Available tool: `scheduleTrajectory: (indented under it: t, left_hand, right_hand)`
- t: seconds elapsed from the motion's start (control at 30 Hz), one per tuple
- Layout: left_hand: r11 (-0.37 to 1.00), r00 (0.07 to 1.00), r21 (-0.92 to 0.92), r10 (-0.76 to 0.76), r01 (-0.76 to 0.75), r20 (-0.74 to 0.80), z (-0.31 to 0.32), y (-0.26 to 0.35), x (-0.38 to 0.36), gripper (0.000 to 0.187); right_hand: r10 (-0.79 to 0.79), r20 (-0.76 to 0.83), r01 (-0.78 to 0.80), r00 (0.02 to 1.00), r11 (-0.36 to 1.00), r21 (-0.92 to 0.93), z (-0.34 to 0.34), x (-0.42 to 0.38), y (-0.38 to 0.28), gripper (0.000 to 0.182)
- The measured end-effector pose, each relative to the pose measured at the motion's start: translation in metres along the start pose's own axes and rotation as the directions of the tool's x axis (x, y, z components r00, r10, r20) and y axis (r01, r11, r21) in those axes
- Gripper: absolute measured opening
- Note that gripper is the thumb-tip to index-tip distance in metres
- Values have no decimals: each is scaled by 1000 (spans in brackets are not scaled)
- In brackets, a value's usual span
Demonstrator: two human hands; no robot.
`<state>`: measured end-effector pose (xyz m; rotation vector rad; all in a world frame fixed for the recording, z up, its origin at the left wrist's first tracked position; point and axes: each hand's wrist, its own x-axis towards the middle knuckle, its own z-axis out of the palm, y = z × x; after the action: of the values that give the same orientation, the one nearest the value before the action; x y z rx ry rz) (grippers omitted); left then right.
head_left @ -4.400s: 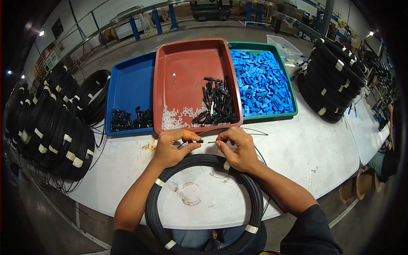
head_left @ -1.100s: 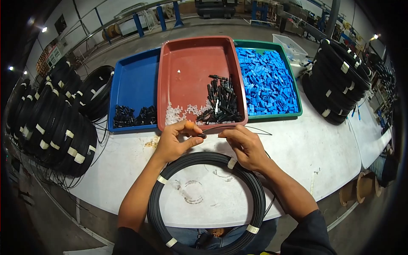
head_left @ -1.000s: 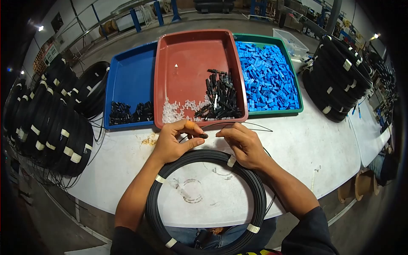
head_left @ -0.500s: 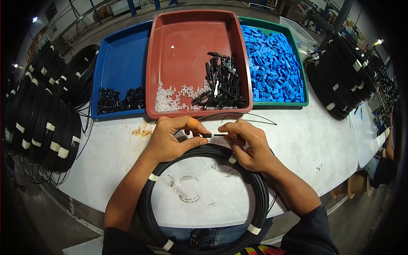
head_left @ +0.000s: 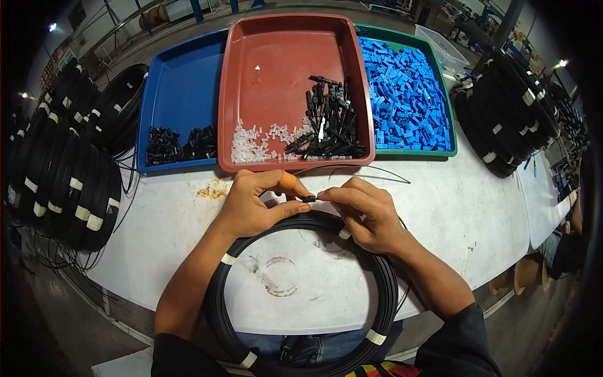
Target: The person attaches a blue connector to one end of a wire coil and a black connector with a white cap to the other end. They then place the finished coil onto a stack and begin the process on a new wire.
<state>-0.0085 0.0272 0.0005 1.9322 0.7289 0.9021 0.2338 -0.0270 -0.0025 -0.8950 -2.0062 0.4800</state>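
Between the thumb and index finger of my left hand (head_left: 254, 200) is a small black connector part (head_left: 308, 199). An orange wrap covers part of that index finger. My right hand (head_left: 369, 213) pinches the thin end of a black cable, its fingertips right at the connector part, and those fingers hide most of the cable end. Beneath both hands lies a coil of black cable (head_left: 215, 295), bound with white tape, overhanging the table's front edge. A loose strand of cable (head_left: 389, 173) arcs behind my hands.
Behind the hands stand a blue tray (head_left: 182, 81) with small black parts, a red tray (head_left: 282, 69) with clear sleeves and black connectors, and a green tray (head_left: 451, 141) full of blue clips. Cable coils are stacked at left (head_left: 63, 188) and right (head_left: 502, 119).
My right hand has moved slightly left, closing the gap between the cable end and the black connector part. My left hand stays almost in place.
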Motion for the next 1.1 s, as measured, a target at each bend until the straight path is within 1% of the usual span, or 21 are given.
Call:
scheduleTrajectory:
  t: [0.13, 0.23, 0.3, 0.33, 0.4, 0.43, 0.5, 0.53, 0.6, 0.63, 0.7, 0.73, 0.8, 0.93, 1.0, 1.03, 1.1]
  left_hand:
    - [1000, 1000, -1, 14, -14, -3, 0, 1, 0, 20]
    - [998, 998, 24, 58, -58, -11, 1, 0, 0, 19]
    - [990, 989, 20, 140, -139, -53, 2, -1, -1, 18]
    - [990, 989, 21, 139, -139, -53, 2, -2, 0, 18]
    - [975, 974, 20, 223, -222, -45, 2, -2, 1, 15]
    - [975, 974, 20, 223, -222, -45, 3, -3, 2, 15]
    - [954, 953, 50, 298, -296, -46, 4, -5, 4, 14]
    - [954, 953, 50, 299, -296, -46, 5, -6, 4, 14]
    - [965, 962, 8, 260, -260, -83, 6, -8, 3, 15]
    - [965, 962, 8, 261, -261, -84, 7, -9, 3, 15]
    - [959, 953, 14, 283, -284, -110, 9, -12, 5, 15]
    - [959, 952, 16, 284, -284, -110, 9, -10, 6, 15]
    - [930, 928, 38, 368, -367, -63, 8, -6, 9, 15]
    - [935, 932, 21, 355, -354, -72, 8, -7, 7, 14]
    - [917, 915, 36, 398, -396, -59, 9, -7, 8, 15]
    - [917, 916, 36, 398, -396, -59, 9, -7, 8, 15]
    - [925, 925, 58, 379, -377, -29, 9, -6, 7, 17]
  right_hand:
    - [-4, -10, 4, 1000, 1000, 1, 1, 0, 1, 41]
    - [-12, -7, 11, 1000, 1000, -8, 0, 0, 0, 39]
    - [-52, -16, 52, 999, 998, -45, 0, 0, 1, 38]
    - [-52, -16, 51, 999, 998, -45, 0, 0, 0, 38]
    - [-58, -24, 56, 998, 995, -81, 0, 0, -3, 35]
    - [-57, -24, 55, 998, 995, -80, 0, 0, -4, 35]
    - [-9, -50, 7, 999, 999, -45, 0, 0, -9, 31]
    - [-10, -50, 7, 999, 999, -45, 1, 0, -11, 31]
    - [63, -84, -62, 994, 998, 7, 3, 0, -16, 27]
    - [62, -83, -62, 995, 998, 7, 3, 0, -17, 27]
    - [123, -88, -121, 989, 992, 22, 4, 0, -16, 26]
    - [121, -89, -120, 989, 993, 22, 5, 0, -15, 26]
    - [98, -128, -95, 987, 995, 28, 5, 0, -14, 25]
    - [105, -138, -103, 985, 994, 24, 3, -1, -18, 28]
    - [105, -136, -114, 985, 991, -62, 0, -1, -17, 31]
    - [106, -136, -115, 985, 991, -63, -2, -1, -18, 31]
    - [111, -50, -116, 993, 987, -113, -6, -1, -19, 32]
